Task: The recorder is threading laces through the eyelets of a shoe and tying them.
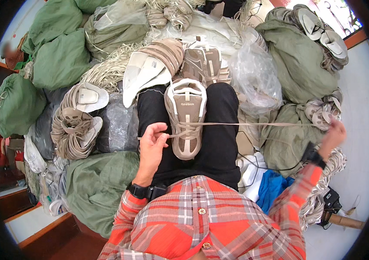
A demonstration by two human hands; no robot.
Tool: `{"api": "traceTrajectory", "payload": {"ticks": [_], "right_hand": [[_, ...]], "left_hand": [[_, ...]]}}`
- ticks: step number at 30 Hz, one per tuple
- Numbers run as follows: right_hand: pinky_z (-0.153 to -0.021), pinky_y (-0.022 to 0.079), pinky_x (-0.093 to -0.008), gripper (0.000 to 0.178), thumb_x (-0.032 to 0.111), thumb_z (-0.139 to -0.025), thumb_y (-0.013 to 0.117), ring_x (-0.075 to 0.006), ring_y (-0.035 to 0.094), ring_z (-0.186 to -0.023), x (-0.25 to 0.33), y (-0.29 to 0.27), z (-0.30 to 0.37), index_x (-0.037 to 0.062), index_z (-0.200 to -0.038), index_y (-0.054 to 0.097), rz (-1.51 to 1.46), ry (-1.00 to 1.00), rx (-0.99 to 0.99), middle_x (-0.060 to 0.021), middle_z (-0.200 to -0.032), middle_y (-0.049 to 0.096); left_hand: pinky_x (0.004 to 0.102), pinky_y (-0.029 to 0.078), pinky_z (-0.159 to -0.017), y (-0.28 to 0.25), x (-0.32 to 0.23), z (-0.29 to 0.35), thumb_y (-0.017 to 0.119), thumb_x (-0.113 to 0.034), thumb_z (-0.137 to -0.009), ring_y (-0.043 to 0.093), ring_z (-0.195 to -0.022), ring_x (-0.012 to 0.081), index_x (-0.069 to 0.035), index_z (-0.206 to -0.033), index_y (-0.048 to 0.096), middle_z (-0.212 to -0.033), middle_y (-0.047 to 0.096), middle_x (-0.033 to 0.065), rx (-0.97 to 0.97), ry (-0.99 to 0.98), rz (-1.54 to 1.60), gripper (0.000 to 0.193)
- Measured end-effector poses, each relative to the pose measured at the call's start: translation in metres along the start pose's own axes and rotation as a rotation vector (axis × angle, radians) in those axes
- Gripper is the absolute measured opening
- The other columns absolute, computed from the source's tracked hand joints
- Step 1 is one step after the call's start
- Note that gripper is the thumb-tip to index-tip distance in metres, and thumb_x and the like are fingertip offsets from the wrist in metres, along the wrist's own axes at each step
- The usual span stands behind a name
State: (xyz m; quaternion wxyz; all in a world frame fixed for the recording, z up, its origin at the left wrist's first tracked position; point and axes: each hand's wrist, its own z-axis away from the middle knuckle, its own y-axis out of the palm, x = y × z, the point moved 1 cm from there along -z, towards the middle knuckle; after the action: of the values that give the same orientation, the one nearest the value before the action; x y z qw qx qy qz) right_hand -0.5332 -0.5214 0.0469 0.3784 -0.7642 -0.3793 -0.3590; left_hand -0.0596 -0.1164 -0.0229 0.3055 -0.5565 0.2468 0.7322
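Observation:
A taupe sneaker upper [186, 113] with a white lining rests between my thighs, its toe toward me. Its lace runs through the lower eyelets. From the upper's right side one length of the shoelace [258, 124] stretches taut and nearly level to my right hand [333, 136], which is far out to the right, slightly blurred, with its fingers closed on the lace. Just left of the toe, my left hand [151, 147] pinches the short other end of the lace between thumb and fingers.
Beyond my knees lie a stack of nested uppers [160, 56] and a bundle of pale laces [106, 71]. More uppers [69, 130] are stacked at the left. Green cloth sacks [61, 56] and clear plastic bags [256, 73] surround me. A blue cloth [273, 188] lies by my right side.

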Motion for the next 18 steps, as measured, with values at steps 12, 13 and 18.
{"api": "traceTrajectory", "payload": {"ticks": [12, 13, 18], "right_hand": [[-0.07, 0.038, -0.0357, 0.007, 0.005, -0.073, 0.062, -0.0248, 0.047, -0.079, 0.165, 0.192, 0.311, 0.0085, -0.079, 0.061, 0.141, -0.671, 0.915, -0.0056, -0.079, 0.051], [-0.07, 0.038, -0.0357, 0.007, 0.005, -0.073, 0.062, -0.0248, 0.047, -0.079, 0.166, 0.192, 0.314, 0.0085, -0.079, 0.061, 0.141, -0.67, 0.913, -0.0056, -0.079, 0.051], [-0.071, 0.036, -0.0379, 0.007, 0.007, -0.065, 0.061, -0.0263, 0.048, -0.08, 0.169, 0.196, 0.322, 0.0068, -0.071, 0.056, 0.174, -0.678, 0.868, -0.0083, -0.079, 0.05]], "left_hand": [[0.038, 0.048, -0.066, 0.056, -0.035, -0.02, 0.057, -0.005, -0.085, 0.061, -0.076, 0.0326, -0.001, -0.099, 0.062, -0.085, 0.061, 0.0157, 0.183, 0.448, -0.613, 0.016], [0.0382, 0.048, -0.066, 0.059, -0.03, -0.025, 0.056, -0.005, -0.085, 0.061, -0.076, 0.0328, -0.002, -0.101, 0.062, -0.085, 0.061, 0.016, 0.197, 0.47, -0.617, 0.018], [0.0381, 0.049, -0.067, 0.067, -0.031, -0.032, 0.057, -0.005, -0.084, 0.062, -0.074, 0.0345, 0.0, -0.1, 0.063, -0.083, 0.064, 0.0162, 0.166, 0.492, -0.779, 0.018]]}}
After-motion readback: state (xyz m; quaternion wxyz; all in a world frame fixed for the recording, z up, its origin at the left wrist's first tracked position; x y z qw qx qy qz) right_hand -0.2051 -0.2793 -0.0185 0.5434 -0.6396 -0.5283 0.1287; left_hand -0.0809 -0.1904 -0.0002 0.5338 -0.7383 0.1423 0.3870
